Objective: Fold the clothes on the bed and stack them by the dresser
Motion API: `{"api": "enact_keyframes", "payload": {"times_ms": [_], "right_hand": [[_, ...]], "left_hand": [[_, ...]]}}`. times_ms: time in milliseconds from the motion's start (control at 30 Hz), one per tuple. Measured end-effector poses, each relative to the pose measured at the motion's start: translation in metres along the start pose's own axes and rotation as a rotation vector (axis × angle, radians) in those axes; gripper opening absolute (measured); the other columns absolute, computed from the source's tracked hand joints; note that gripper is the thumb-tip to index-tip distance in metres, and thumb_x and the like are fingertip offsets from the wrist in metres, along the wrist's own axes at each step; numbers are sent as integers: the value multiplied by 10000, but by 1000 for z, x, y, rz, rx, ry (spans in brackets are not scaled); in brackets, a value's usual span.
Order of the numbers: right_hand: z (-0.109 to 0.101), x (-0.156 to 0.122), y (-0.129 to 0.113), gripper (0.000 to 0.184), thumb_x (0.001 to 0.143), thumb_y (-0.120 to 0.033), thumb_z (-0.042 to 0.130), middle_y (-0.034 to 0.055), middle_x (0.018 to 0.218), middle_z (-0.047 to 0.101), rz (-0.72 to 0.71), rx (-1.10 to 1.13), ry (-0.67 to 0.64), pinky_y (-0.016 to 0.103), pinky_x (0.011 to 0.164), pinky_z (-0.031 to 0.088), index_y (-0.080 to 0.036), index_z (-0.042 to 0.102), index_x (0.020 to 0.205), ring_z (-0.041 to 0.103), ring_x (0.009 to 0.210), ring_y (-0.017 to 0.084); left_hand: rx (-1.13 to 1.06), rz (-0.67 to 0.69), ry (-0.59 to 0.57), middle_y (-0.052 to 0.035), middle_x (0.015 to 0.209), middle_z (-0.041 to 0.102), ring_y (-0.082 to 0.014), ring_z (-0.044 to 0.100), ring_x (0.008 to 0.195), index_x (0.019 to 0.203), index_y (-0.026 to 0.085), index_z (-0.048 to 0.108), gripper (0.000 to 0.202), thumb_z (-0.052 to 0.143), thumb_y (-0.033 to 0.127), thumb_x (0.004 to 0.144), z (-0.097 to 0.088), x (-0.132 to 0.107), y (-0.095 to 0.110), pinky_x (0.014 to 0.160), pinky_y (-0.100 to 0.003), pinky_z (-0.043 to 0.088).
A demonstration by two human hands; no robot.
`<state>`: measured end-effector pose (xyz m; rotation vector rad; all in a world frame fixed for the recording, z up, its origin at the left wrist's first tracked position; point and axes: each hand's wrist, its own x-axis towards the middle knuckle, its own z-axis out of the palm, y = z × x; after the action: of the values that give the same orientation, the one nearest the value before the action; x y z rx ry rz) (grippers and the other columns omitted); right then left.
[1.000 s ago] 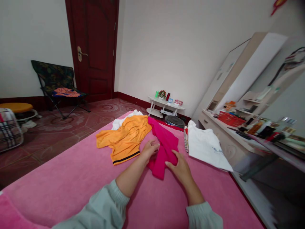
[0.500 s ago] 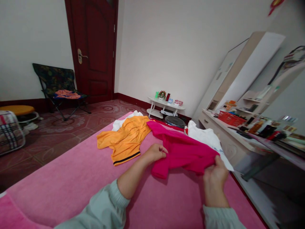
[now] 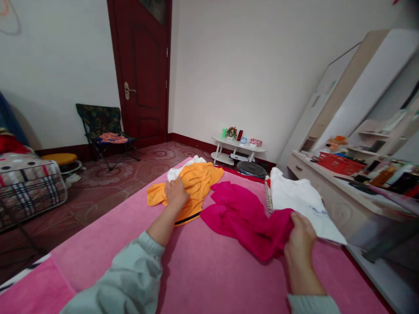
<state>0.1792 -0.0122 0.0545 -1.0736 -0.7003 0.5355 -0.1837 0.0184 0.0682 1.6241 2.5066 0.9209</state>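
The single camera sits on the person's head, above the near part of the pink cover [image 3: 209, 270], facing forward and down. The left hand [image 3: 176, 192] and right hand [image 3: 301, 237] show close below it. Beyond, its wide view reaches the door [image 3: 149, 74] at far left, the far wall [image 3: 242, 69] and the white dresser [image 3: 334, 194] on the right.

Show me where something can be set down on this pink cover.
Bare: the cover between left sleeve and right sleeve, short of the magenta cloth; also a strip between left sleeve and floor. Crowded: the far part, with orange shirt, magenta cloth and white shirt.
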Motion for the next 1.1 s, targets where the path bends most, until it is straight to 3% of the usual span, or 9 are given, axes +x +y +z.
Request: {"api": "enact_keyframes", "payload": {"times_ms": [233,367,467,533,667,767,867,933,1100], "right_hand": [[8,-30,42,341,620,-364,717,-27,745,658,165,-40,-107,236,575,490,-180,653,900,600,625,129],[2,-25,44,338,607,-363,736,-37,710,648,199,-32,-101,201,534,478,-182,658,881,587,588,109],[0,-26,44,364,612,-397,743,-19,719,658,183,-74,-139,212,528,484,-165,662,881,597,589,121],[0,-28,45,395,634,-436,736,-14,702,658,176,-106,-183,225,518,486,-158,660,904,599,578,132],[-1,-30,48,398,650,-467,733,-23,651,649,193,-134,-276,221,493,474,-155,651,884,588,542,131],[1,-31,48,393,635,-465,742,-17,644,660,225,-109,-296,229,494,482,-158,646,863,601,542,141],[4,-33,44,423,604,-462,760,-3,657,674,218,-102,-281,247,498,497,-159,650,878,622,553,162],[5,-34,40,449,584,-475,766,6,662,679,196,-113,-277,261,501,508,-158,657,883,633,556,175],[6,-35,36,493,586,-488,752,43,783,712,130,-225,-402,315,622,549,-155,658,937,673,684,215]], "left_hand": [[35,529,-308,-85,1034,630,-237,576,994,947,225,677,221,558,180,766,-5,-33,9,872,-310,418],[-24,733,-330,-79,1150,587,-282,493,1132,999,275,687,292,594,185,737,4,-68,18,999,-378,338],[-22,688,-269,-120,1351,432,-371,361,1251,1252,281,560,588,665,232,675,9,-69,10,1042,-501,261],[15,652,-315,-143,1283,474,-361,445,1163,1352,279,457,719,672,234,667,9,-59,5,963,-477,356],[168,720,-396,-93,1008,598,-279,540,987,1220,323,575,516,550,123,745,-15,-12,9,847,-361,415],[211,674,-210,-111,1081,577,-296,463,1099,1209,302,576,454,441,116,818,-51,40,21,899,-389,374],[195,524,124,-96,1253,513,-299,373,1206,1317,312,470,471,436,204,860,-68,82,23,961,-405,337],[232,427,123,-109,1383,424,-318,284,1293,1389,279,383,518,447,303,876,-54,89,14,1027,-460,269],[329,344,-265,-144,1501,299,-370,185,1379,1339,220,471,517,440,455,880,17,57,-26,1022,-632,192]]}}
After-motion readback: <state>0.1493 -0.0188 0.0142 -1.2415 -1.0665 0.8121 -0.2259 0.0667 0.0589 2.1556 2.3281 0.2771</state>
